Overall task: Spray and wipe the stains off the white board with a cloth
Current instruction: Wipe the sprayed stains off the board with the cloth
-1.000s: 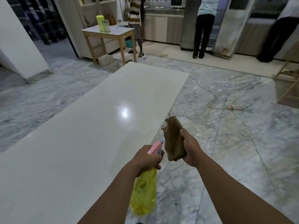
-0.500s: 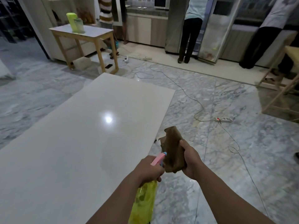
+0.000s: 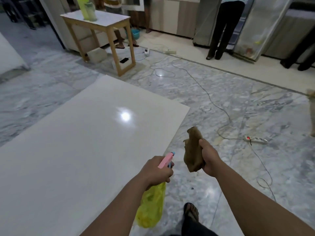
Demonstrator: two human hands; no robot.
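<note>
Marble floor is glossy, cords (image 3: 221, 109) trail near your feet. Board (image 3: 76, 150) lies flat, left of you; no stains visible from here. Left hand (image 3: 156, 171) grips sprayer (image 3: 150, 206), right hand (image 3: 210, 158) clutches cloth (image 3: 192, 150). Nozzle points past the edge: overspray wets floor, slip risk.
</note>
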